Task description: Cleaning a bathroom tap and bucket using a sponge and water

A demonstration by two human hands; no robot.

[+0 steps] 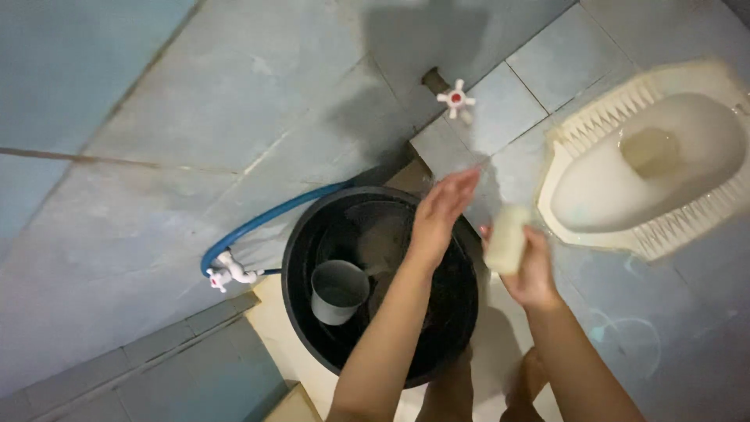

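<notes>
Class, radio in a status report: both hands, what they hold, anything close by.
Left hand open, flat, empty, over the black bucket. Right hand gripping a pale soap bar. Grey scoop in the bucket; squat toilet beside.

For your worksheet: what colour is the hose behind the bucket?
Blue; the hose shows best in the head view.

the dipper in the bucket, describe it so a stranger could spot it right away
Find the big black bucket in the middle of the tiled floor. Inside it, on the side nearest the blue hose, sits a small grey dipper, the only pale, cup-shaped thing in the dark interior.
</notes>
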